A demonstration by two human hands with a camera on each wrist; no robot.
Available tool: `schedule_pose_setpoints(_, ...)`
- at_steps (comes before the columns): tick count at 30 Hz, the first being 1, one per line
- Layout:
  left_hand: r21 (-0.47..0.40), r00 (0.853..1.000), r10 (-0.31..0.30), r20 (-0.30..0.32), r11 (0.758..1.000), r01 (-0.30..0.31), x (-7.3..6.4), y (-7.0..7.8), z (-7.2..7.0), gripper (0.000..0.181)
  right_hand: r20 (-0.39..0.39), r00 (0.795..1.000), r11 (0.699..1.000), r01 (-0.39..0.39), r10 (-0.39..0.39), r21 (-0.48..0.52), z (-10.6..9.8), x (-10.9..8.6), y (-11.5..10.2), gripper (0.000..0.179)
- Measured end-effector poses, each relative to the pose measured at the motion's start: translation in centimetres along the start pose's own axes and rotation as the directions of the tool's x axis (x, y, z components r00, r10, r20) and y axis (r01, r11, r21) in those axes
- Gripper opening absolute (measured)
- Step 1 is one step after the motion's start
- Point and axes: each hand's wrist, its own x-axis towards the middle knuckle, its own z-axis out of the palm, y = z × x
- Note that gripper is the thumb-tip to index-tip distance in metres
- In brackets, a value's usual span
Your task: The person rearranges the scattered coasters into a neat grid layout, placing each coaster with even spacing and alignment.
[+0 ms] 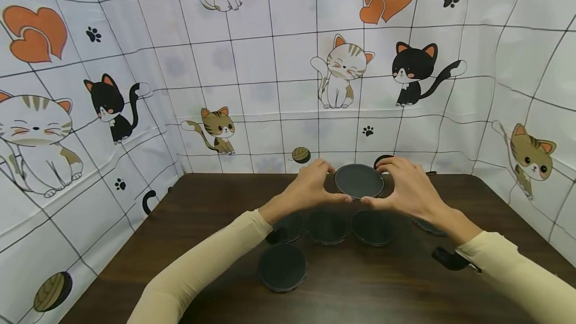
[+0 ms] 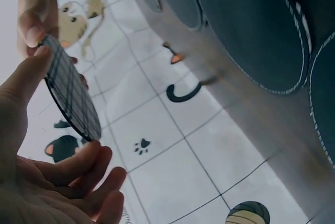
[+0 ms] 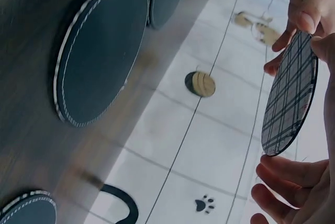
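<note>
My left hand [image 1: 310, 185] and right hand [image 1: 411, 186] together hold a round coaster [image 1: 359, 181] up above the far part of the table. Each hand pinches its rim between thumb and fingertips, from opposite sides. Its dark, plain face shows in the head view. Both wrist views show a plaid face on the same coaster [image 2: 76, 90] [image 3: 290, 96]. Below the hands, a row of dark round coasters with stitched edges lies flat, including a middle one [image 1: 327, 227] and one to its right [image 1: 373, 227]. Nearer to me lies a single coaster [image 1: 282, 267].
The brown wooden table [image 1: 360, 289] meets a white cloth backdrop [image 1: 288, 64] printed with cats, hearts and paw prints. Another coaster [image 1: 429, 227] lies partly hidden under my right hand and wrist. A small black object [image 1: 450, 259] shows by the right wrist.
</note>
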Motion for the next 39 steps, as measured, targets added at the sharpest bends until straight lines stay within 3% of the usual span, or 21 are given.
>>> schedule_pose_setpoints(5,-0.005,1.000,0.007,-0.004,1.000,-0.007,-2.3,0.2,-1.0,0.083,-0.021,0.998,0.998,0.055,-0.054,0.007,-0.2,-0.5,-1.7,0.072)
schedule_pose_setpoints(10,-0.045,0.996,-0.004,0.091,0.999,0.009,-5.0,0.0,-0.8,0.080,0.001,0.997,0.996,0.078,-0.078,0.043,0.4,-2.3,-3.1,0.070)
schedule_pose_setpoints(16,-0.096,0.977,0.007,0.212,0.995,0.013,-8.0,-0.6,0.0,0.066,0.070,0.993,0.992,0.088,-0.094,0.088,1.7,-4.6,-4.6,0.072)
schedule_pose_setpoints(24,0.013,0.946,-0.001,0.325,1.000,-0.004,-11.6,-0.7,0.7,0.054,0.169,0.970,0.982,0.159,-0.175,0.106,3.6,-6.8,-7.2,0.070)
schedule_pose_setpoints(33,0.067,0.911,-0.008,0.413,0.998,-0.021,-12.8,-0.1,1.8,0.044,0.293,0.941,0.986,0.157,-0.168,0.060,4.0,-7.7,-8.4,0.069)
schedule_pose_setpoints(39,0.110,0.921,0.024,0.389,0.991,-0.073,-13.1,0.0,2.0,0.042,0.352,0.917,0.982,0.188,-0.186,0.028,4.2,-7.7,-8.6,0.072)
